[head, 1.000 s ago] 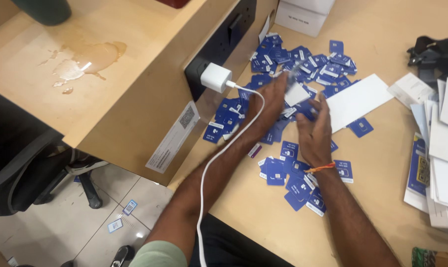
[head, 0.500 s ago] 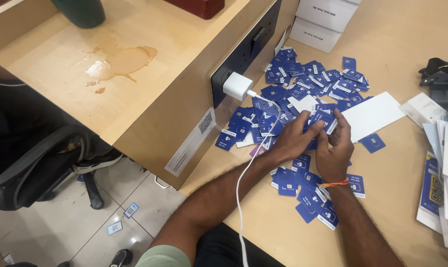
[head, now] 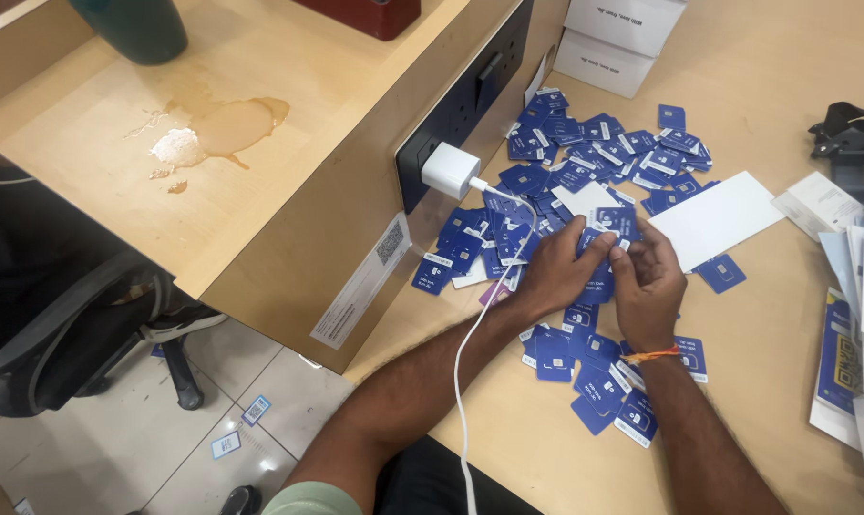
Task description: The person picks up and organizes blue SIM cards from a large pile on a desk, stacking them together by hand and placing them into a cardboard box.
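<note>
Both hands meet over the middle of the counter, pinching a small stack of blue cards between them. Left hand grips the stack's near left edge with thumb and fingers; right hand closes on the right side, fingers curled under. Stack sits just above the loose pile of cards spread toward the socket panel.

Handling read: the cards look thin, light and fairly stiff, like plastic or coated card, probably slick face to face, so a stack will tend to shear and fan out. Best hold is by the edges, thumb on top and fingers beneath, squaring the short ends. Flat ones on the counter likely need a fingernail or a slide to the edge to lift.

Can't tell how many cards are in the stack; the fingers cover most of it.

White charger is plugged in, and its cable runs across the left forearm, a snag risk. White sheet lies just right of the hands, touching the pile.
</note>
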